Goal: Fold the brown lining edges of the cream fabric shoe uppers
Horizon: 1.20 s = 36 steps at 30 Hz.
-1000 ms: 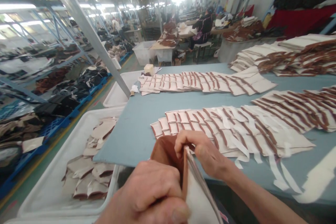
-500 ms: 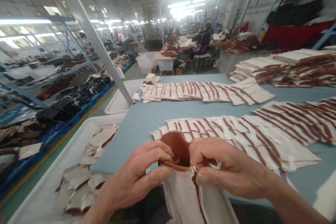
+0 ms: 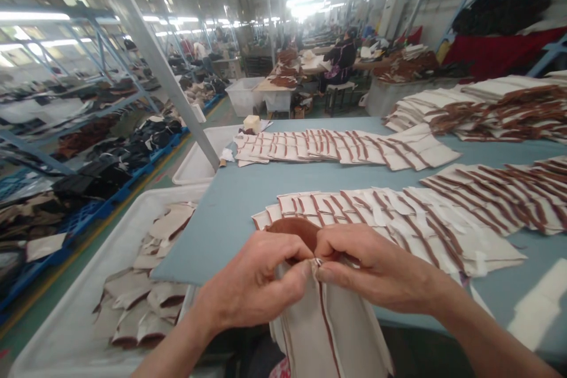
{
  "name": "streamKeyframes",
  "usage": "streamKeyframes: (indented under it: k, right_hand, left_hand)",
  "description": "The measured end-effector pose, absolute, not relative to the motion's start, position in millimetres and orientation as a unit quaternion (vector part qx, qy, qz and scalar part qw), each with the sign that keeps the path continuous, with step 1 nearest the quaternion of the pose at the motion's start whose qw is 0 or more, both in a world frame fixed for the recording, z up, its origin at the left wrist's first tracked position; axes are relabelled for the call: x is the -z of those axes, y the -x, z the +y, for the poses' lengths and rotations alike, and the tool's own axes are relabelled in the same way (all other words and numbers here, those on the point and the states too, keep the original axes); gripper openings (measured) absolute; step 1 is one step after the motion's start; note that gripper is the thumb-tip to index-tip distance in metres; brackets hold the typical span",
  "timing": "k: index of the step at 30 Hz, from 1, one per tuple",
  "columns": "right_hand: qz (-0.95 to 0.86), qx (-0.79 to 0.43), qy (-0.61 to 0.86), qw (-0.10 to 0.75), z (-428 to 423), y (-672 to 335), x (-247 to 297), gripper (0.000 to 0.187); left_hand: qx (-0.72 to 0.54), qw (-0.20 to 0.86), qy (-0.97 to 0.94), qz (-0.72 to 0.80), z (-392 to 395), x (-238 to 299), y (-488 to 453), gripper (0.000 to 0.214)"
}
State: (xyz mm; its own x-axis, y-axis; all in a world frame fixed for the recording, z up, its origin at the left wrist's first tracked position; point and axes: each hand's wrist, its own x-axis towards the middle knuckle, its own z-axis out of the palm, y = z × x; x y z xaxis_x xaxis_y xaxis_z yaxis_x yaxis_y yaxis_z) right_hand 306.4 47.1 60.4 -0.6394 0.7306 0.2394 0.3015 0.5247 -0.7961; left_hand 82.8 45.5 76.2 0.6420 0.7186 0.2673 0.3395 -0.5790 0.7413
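Note:
Both my hands pinch the top edge of a cream fabric piece (image 3: 336, 331) with a brown lining and a thin brown stripe, held over the near edge of the blue table (image 3: 230, 218). My left hand (image 3: 257, 283) grips it from the left with thumb and fingers pressed together. My right hand (image 3: 376, 269) pinches the same edge from the right, fingertips nearly touching the left thumb. Just beyond my hands lies an overlapped row of cream pieces with brown stripes (image 3: 381, 218).
More rows (image 3: 341, 147) and stacks (image 3: 487, 109) of the same pieces cover the table. A white tray (image 3: 57, 331) at the lower left holds loose pieces; a second tray (image 3: 195, 159) stands beyond it. A slanted grey post (image 3: 163, 71) rises at the table's left. A seated person (image 3: 339, 62) works far back.
My hands have come together on the piece's top edge, closing its brown-lined opening. A second ago the left fist held it low while the right hand pulled at the lining.

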Motion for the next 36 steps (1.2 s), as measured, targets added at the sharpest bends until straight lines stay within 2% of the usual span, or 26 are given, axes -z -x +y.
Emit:
streamKeyframes:
  k: [7,12,16,20,22,27,31,36]
  right_hand:
    - [-0.799,-0.414,0.33,0.285,44.5,-305.5,-56.9,0.021]
    - [-0.773,-0.437,0.359,0.287,46.6,-294.0,-55.1,0.025]
    - [-0.79,-0.382,0.368,0.307,48.0,-287.2,-50.8,0.024]
    - [-0.811,-0.31,0.354,0.349,48.0,-287.3,-48.6,0.018]
    - [-0.8,-0.341,0.341,0.356,49.2,-289.7,-46.6,0.021]
    - [-0.757,-0.481,0.281,0.341,51.7,-297.3,-38.8,0.026]
    - [-0.797,-0.403,0.293,0.341,49.0,-301.1,-42.5,0.018]
    - [-0.845,-0.298,0.307,0.321,51.5,-301.7,-51.2,0.013]
  left_hand:
    - [-0.321,0.449,-0.751,0.362,38.9,-64.0,-92.2,0.022]
    - [-0.328,0.46,-0.746,0.352,39.9,-65.4,-92.1,0.02]
    - [-0.321,0.463,-0.746,0.356,40.6,-70.4,-90.7,0.019]
    - [-0.295,0.513,-0.73,0.343,42.2,-68.3,-84.6,0.013]
    - [-0.287,0.556,-0.707,0.33,44.6,-64.9,-81.7,0.013]
    - [-0.292,0.619,-0.675,0.277,50.7,-56.4,-78.1,0.033]
    - [-0.268,0.549,-0.73,0.306,51.2,-59.0,-75.2,0.028]
    - [-0.237,0.352,-0.828,0.367,50.0,-73.6,-77.5,0.012]
